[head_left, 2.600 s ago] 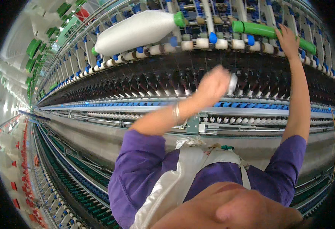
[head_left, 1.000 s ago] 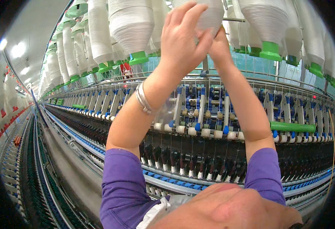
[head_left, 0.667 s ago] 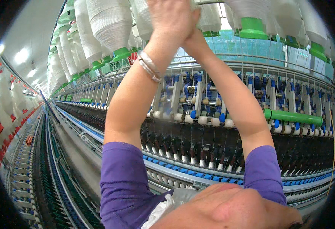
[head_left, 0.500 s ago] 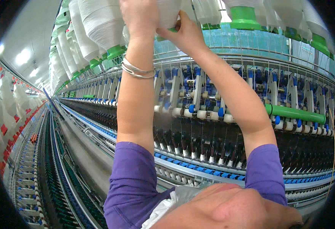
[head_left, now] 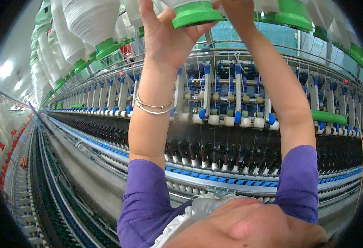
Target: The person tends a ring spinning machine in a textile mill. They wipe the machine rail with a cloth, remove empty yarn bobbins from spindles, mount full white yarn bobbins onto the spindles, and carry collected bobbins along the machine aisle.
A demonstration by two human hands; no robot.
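Observation:
At the upper edge hangs a bobbin of white roving with a green flared base (head_left: 198,14). My left hand (head_left: 169,39) holds it from below and the left, its palm turned up, thumb raised and fingers passing under the green base. Two silver bangles (head_left: 153,106) circle that wrist. My right hand (head_left: 240,16) is raised close to the right side of the bobbin. Its fingers look curled, but the picture's top cuts them off and I cannot see what they hold. The upper part of the bobbin is out of view as well.
More hanging white roving bobbins (head_left: 91,20) line the top on both sides. Behind my arms runs a spinning frame with white rollers (head_left: 229,121), blue-tipped arms and a row of spindles (head_left: 214,165). A green tube (head_left: 329,117) lies across it at right. Another machine row (head_left: 24,198) stands at far left.
My left hand has shifted right and turned palm up under the bobbin's green base. My right hand has moved right and up, its fingers drawn in. The view has shifted slightly.

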